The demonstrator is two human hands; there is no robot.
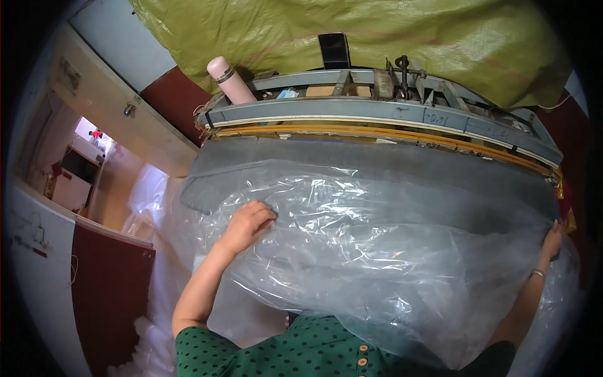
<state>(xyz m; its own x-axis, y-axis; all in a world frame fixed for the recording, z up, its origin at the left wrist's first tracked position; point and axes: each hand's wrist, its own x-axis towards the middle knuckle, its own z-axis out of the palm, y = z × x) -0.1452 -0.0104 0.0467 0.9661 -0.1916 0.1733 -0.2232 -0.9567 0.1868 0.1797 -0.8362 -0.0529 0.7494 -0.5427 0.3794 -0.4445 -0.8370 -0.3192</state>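
A large clear plastic bag [377, 251] lies crumpled across a grey work surface [377, 163] in front of me. My left hand [248, 223] rests on the bag's left part, fingers curled into the film as if pinching it. My right hand [553, 239], with a thin bracelet at the wrist, holds the bag's far right edge. Beyond the bag runs a long grey-blue sealing machine bar [377, 116] with a yellow strip [377, 133] under it.
A pink bottle [229, 80] stands at the machine's left end. A big green woven sack [352, 31] fills the back. More clear plastic [151, 195] is piled at the left, by an open doorway [88, 163] and a dark red panel [113, 283].
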